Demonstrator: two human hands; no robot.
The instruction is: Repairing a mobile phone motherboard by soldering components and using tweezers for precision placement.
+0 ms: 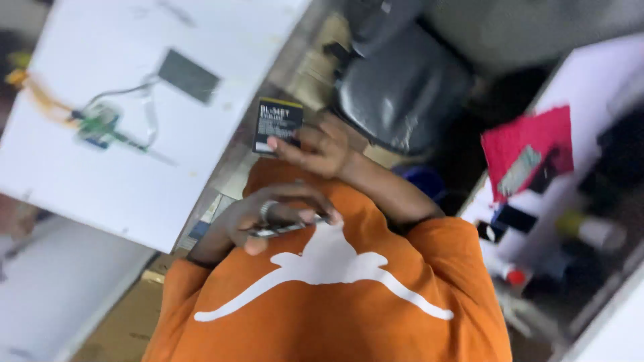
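Black with a yellow strip along one edge: small box (278, 126), pinched at its lower corner by the fingers (290, 143) of the right hand (315, 146), closed on it and holding it up beyond the left hand. Left hand (268, 218), ring on one finger, curled shut around a thin flat dark piece (290, 228), held just against the orange shirt (349, 315); hard to tell what that piece is. Beyond the left fingers, white table (100, 181), with a green circuit board (100, 124) and its wires, and a dark flat rectangle (188, 75). Past the right fingers, black chair (402, 87). Well off to the right, red cloth (530, 147).
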